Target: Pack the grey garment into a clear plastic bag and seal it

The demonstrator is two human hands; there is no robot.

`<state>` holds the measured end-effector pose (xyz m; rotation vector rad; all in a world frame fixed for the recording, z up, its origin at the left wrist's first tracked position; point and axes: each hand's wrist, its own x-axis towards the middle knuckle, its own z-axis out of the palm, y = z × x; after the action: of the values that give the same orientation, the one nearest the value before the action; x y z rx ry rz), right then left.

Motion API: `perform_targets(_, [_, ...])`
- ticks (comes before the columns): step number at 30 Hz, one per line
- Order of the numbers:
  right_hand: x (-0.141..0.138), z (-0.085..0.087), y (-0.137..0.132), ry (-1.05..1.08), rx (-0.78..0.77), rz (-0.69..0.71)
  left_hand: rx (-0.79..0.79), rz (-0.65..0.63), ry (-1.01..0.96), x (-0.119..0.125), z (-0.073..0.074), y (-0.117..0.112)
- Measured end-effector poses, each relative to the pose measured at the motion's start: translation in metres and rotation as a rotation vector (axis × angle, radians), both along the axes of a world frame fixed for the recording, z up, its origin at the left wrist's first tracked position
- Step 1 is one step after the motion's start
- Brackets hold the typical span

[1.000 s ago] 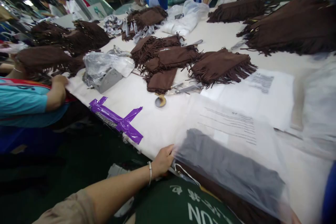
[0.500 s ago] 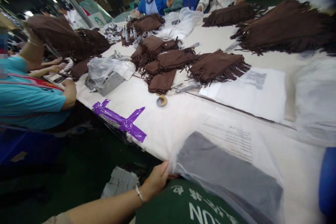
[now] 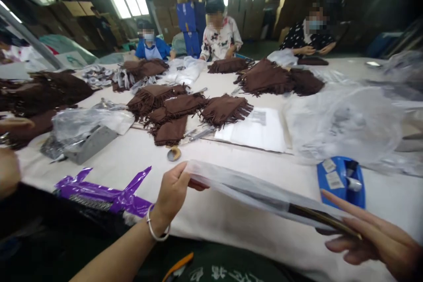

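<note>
A long translucent plastic bag [image 3: 218,176] is held up above the front edge of the table. My left hand [image 3: 173,194], with a bracelet at the wrist, pinches its left end. Inside and jutting from the right end is a flat dark item with a gold-coloured edge [image 3: 317,218]; seen edge-on, its kind is unclear. My right hand [image 3: 373,233] grips this item's outer end between its fingers, with one finger stretched out above the bag. A blue tape dispenser [image 3: 340,180] stands just behind that hand.
Brown fringed bags [image 3: 178,105] lie mid-table near a white printed stack [image 3: 253,132] and clear plastic bags [image 3: 343,119]. At left are purple tape [image 3: 105,191] on the edge, a grey box [image 3: 90,145] and a co-worker's arm [image 3: 8,172]. Several co-workers sit opposite.
The view has swung right and up. My left hand has raised the plastic bag from the table edge, and it now appears nearly edge-on. My right hand has come into view at its right end.
</note>
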<state>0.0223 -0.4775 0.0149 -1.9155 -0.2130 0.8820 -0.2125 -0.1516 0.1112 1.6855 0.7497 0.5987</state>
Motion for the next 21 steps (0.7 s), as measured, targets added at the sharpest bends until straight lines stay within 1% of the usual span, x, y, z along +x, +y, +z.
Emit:
perform_targets(1, [0.01, 0.019, 0.007, 0.079, 0.035, -0.017, 0.017, -0.009, -0.037, 0.008, 0.013, 0.004])
perform_targets(3, [0.028, 0.051, 0.025, 0.107, 0.106, -0.037, 0.035, -0.045, -0.076, 0.026, 0.031, 0.015])
perform_targets(4, [0.036, 0.063, 0.035, 0.07, 0.141, -0.032, 0.032, -0.065, -0.076, 0.037, 0.038, 0.021])
perform_targets(6, [0.05, 0.078, 0.057, -0.014, 0.202, -0.019, 0.011, -0.085, -0.051, 0.058, 0.045, 0.035])
perform_targets(7, [0.055, 0.081, 0.067, -0.047, 0.226, -0.023, 0.005, -0.085, -0.038, 0.067, 0.047, 0.042])
perform_targets(9, [0.06, 0.078, 0.08, -0.119, 0.281, -0.05, 0.025, -0.074, -0.034, 0.077, 0.049, 0.052])
perform_targets(11, [0.055, 0.065, 0.085, -0.171, 0.343, -0.054, 0.076, -0.062, -0.044, 0.073, 0.046, 0.056])
perform_targets(12, [0.049, 0.055, 0.085, -0.171, 0.369, -0.034, 0.098, -0.054, -0.038, 0.065, 0.041, 0.055])
perform_targets(13, [0.039, 0.041, 0.083, -0.159, 0.381, -0.014, 0.11, -0.036, -0.022, 0.053, 0.033, 0.054])
perform_targets(14, [0.027, 0.025, 0.081, -0.141, 0.386, 0.005, 0.105, -0.017, 0.006, 0.039, 0.021, 0.051])
perform_targets(15, [0.014, 0.007, 0.079, -0.127, 0.382, 0.025, 0.081, 0.007, 0.041, 0.024, 0.005, 0.048])
perform_targets(16, [0.0, -0.013, 0.076, -0.123, 0.371, 0.044, 0.037, 0.033, 0.08, 0.009, -0.013, 0.044])
perform_targets(18, [-0.029, -0.055, 0.069, -0.144, 0.333, 0.1, -0.1, 0.086, 0.158, -0.02, -0.056, 0.033])
perform_targets(20, [-0.052, -0.092, 0.063, -0.179, 0.282, 0.166, -0.265, 0.154, 0.23, -0.042, -0.098, 0.016])
perform_targets(21, [-0.061, -0.107, 0.06, -0.196, 0.258, 0.19, -0.345, 0.164, 0.271, -0.048, -0.116, 0.006])
